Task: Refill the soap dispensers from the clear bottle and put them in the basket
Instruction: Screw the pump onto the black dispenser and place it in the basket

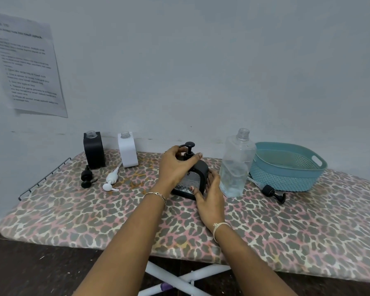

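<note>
Frame centre: our left hand [175, 165] pinches the pump [189, 146]; our right hand [210, 195] grips the black dispenser [201, 170].

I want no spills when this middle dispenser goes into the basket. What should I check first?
1. Seating of the pump in the neck of the middle dispenser: ok; fully tightened: cannot tell.
2. Grip of the left hand on the pump: ok.
3. Hold of the right hand on the dispenser's body: ok.
4. Position of the basket, upright with its opening upward: ok.
5. Path to the basket: not ok, the uncapped clear bottle stands between.
6. Fill level: cannot tell.
</note>
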Tool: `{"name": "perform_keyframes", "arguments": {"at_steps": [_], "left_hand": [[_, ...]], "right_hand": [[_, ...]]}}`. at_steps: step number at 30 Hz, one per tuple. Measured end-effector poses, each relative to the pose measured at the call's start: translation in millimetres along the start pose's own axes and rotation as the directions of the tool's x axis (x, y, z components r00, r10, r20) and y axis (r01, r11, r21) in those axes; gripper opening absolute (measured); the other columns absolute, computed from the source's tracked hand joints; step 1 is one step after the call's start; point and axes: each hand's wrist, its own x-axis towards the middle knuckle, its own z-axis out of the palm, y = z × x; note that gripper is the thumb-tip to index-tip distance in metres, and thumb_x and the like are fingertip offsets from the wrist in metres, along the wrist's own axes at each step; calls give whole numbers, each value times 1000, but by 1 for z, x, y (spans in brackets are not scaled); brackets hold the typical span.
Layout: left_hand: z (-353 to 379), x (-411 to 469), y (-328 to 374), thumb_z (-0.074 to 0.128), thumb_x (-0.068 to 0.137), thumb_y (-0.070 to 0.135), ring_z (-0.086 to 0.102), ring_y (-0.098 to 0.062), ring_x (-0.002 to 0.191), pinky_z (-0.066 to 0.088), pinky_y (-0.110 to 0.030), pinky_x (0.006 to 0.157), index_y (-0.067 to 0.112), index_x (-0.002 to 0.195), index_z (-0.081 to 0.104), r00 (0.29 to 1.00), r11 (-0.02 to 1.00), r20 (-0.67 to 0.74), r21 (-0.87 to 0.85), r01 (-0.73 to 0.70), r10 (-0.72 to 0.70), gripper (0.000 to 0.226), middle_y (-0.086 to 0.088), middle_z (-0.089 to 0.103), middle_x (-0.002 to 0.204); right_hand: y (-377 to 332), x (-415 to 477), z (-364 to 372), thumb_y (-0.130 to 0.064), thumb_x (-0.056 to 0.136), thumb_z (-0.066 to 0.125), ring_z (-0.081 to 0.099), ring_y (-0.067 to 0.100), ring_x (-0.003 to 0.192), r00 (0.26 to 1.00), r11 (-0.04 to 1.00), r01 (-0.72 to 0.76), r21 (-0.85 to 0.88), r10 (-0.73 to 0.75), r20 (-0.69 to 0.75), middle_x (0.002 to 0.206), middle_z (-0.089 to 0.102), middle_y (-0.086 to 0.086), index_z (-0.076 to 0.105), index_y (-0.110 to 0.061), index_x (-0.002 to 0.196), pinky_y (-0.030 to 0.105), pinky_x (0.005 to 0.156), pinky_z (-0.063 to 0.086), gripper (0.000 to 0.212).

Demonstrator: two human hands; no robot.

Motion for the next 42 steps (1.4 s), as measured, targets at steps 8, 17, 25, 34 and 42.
{"name": "perform_keyframes", "arguments": {"at_steps": [8,17,25,34,42], "left_hand": [[-1,7,5,73,75,23,64,-10,86,45,-12,63,16,79,65,1000,998,0,68,7,-7,11,7,66,94],[-1,10,-2,82,57,59,60,-12,81,50,-30,69,21,77,53,998,982,-62,187,27,-16,52,4,61,86],[-8,9,4,79,72,24,67,-13,87,56,-27,80,17,87,66,994,998,100,35,51,-55,22,2,70,89],[-1,3,3,84,57,55,66,-10,76,57,-36,72,28,71,64,992,956,-118,294,-5,42,37,8,70,77],[-1,5,0,80,71,45,67,-10,82,56,-37,81,21,94,74,999,967,-33,253,-14,23,34,4,73,89]], "right_hand": [[0,0,-1,-13,90,63,55,6,114,1000,999,-23,33,22,16,130,52,-8,25,-25,142,20,95,46,65],[1,1,-1,-13,90,64,53,0,109,999,997,-45,58,43,25,121,50,-14,27,-25,142,19,94,45,65],[1,1,-1,-13,90,63,51,0,111,999,999,-29,40,28,27,124,50,-13,27,-23,143,18,95,44,65],[10,3,4,-14,92,61,52,8,123,999,997,-47,56,47,12,137,52,-4,32,-26,143,36,104,46,60],[11,4,4,-13,97,52,49,12,127,999,998,-49,32,49,0,142,47,-4,30,-24,149,39,106,43,58]]}}
